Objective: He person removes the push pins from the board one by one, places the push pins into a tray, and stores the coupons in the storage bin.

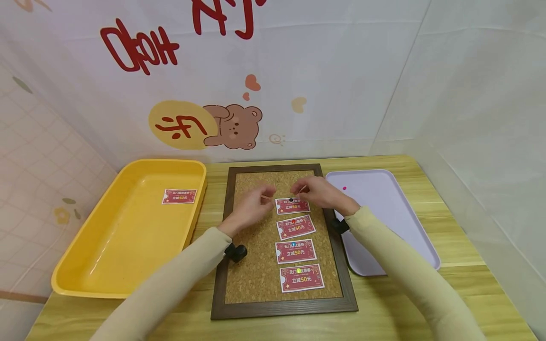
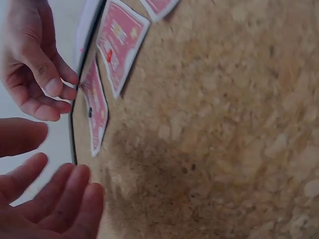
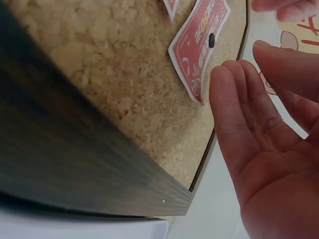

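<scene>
Tray (image 1: 119, 237), yellow, deep-walled, one, placed along the left edge of the bench (image 1: 456, 237) before you; inside, one red-and-white coupon (image 1: 179, 196), flat on the floor by the right wall, toward the far right corner. Bear print (image 1: 239, 125), one, on the pale backdrop behind the bench's far edge. Cork board (image 1: 251, 284), dark-framed, one, mid-bench. Your left hand (image 1: 254, 204), one, above the board's left half toward its far edge: released, fingers loosely bent, thumb apart, nothing held; black wrist camera (image 1: 236, 253) at the cuff. Coupons on the board, four, in a column right of its middle, each bearing a pin on its upper part; listed from far edge to near: top coupon (image 1: 294, 208) with black pin (image 1: 291, 200); second coupon (image 1: 296, 229), skewed, with red pin (image 1: 293, 221); third coupon (image 1: 296, 253) with blue pin (image 1: 293, 245); bottom coupon (image 1: 302, 281) with yellow pin (image 1: 298, 271), near the frame's near right corner. Your right hand (image 1: 322, 193), one, over the board's right edge, fingertips just beside the top coupon, contact uncertain: released, fingers gently bent, nothing grasped. Lilac tray (image 1: 384, 218), shallow, one, right of the board; one pink pin (image 1: 344, 188) near its far left corner.
</scene>
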Demonstrator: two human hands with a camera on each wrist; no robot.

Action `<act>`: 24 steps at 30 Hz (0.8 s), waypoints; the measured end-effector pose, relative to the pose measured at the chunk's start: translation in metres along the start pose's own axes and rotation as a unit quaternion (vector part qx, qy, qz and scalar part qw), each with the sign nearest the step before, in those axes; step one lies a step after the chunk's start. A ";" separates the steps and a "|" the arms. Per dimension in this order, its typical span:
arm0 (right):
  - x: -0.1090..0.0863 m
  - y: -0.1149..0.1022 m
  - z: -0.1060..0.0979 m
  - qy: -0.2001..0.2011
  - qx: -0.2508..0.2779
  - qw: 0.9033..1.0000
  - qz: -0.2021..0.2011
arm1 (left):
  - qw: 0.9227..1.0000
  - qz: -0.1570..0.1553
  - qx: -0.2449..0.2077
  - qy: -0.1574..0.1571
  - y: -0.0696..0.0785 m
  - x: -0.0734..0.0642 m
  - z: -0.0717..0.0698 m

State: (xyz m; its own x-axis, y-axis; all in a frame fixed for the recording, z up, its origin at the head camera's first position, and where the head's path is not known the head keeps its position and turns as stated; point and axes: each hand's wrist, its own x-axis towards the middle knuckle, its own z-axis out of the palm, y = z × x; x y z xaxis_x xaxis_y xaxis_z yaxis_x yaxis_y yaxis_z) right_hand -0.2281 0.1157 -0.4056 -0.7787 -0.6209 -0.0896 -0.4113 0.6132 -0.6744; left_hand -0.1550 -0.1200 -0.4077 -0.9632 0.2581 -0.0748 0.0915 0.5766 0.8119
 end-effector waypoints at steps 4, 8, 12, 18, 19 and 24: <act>0.006 0.005 0.003 -0.010 -0.016 1.000 0.010 | 0.999 -0.011 0.035 -0.002 -0.004 0.007 0.003; 0.010 0.006 0.004 -0.013 -0.029 0.999 0.013 | 0.998 -0.014 0.054 0.003 -0.003 0.014 0.005; 0.012 0.006 0.004 -0.017 -0.027 0.999 0.013 | 0.997 -0.014 0.077 0.008 -0.002 0.019 0.006; 0.016 0.008 0.007 -0.031 -0.026 0.999 -0.004 | 0.993 -0.029 0.111 0.002 -0.005 0.027 0.009; 0.016 0.008 0.008 -0.033 -0.026 0.999 -0.005 | 0.993 -0.033 0.114 0.000 -0.005 0.028 0.010; 0.018 0.008 0.008 -0.037 -0.035 0.999 0.001 | 0.990 -0.039 0.132 -0.003 -0.009 0.033 0.012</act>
State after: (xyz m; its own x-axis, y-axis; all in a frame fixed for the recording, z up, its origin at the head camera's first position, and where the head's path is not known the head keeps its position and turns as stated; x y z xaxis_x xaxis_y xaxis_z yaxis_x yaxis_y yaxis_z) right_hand -0.2415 0.1054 -0.4188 -0.7440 -0.6521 -0.1459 -0.4439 0.6455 -0.6215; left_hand -0.1845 -0.1073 -0.4248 -0.9686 0.2090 -0.1348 0.0810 0.7777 0.6234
